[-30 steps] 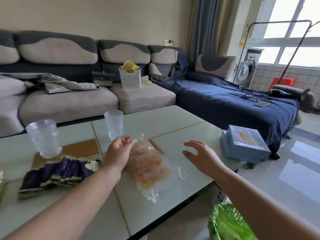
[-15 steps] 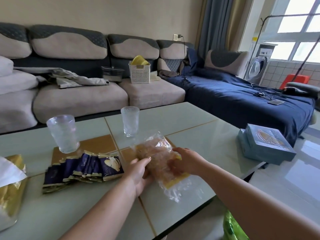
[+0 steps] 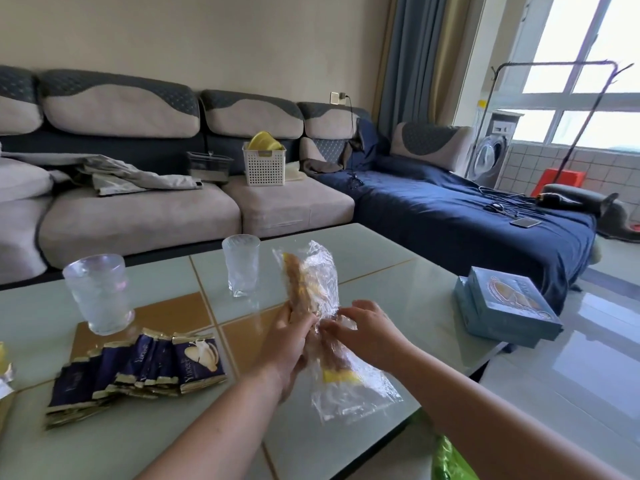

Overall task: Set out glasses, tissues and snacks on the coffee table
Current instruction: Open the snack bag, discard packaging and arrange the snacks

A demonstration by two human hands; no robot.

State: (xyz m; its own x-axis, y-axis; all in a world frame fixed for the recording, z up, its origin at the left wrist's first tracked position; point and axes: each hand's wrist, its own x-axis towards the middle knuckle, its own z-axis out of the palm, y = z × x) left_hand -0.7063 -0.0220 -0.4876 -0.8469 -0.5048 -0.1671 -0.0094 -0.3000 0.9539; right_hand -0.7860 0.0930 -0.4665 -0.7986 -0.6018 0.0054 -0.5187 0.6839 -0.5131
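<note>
Both hands meet over the near middle of the pale green tiled surface point(image 3: 363, 251), working a clear plastic snack bag point(image 3: 313, 289) that stands tilted up off the top, its upper end reaching toward the far side and its loose crinkled end trailing down to the near edge. The left hand point(image 3: 289, 344) grips the bag from the left, fingers curled round its middle; the right hand point(image 3: 367, 329) pinches the crumpled film just beside it, fingertips nearly touching the left ones. Brownish snacks and a yellow patch show through the wrap. To the left lies a fanned row of dark blue sachets point(image 3: 138, 368) with gold edges, flat on the top. 2 frosted glasses stand upright: 1 at the far left point(image 3: 98, 294), just beyond the sachets, and 1 point(image 3: 241, 266) near the middle, just left of the bag's upper end. A light blue box point(image 3: 505, 306) sits at the right edge of the surface, well apart from the hands. Behind runs a grey sofa point(image 3: 138, 209) carrying a white perforated basket point(image 3: 264, 166), and a slip of green plastic point(image 3: 446, 459) shows at the bottom edge
</note>
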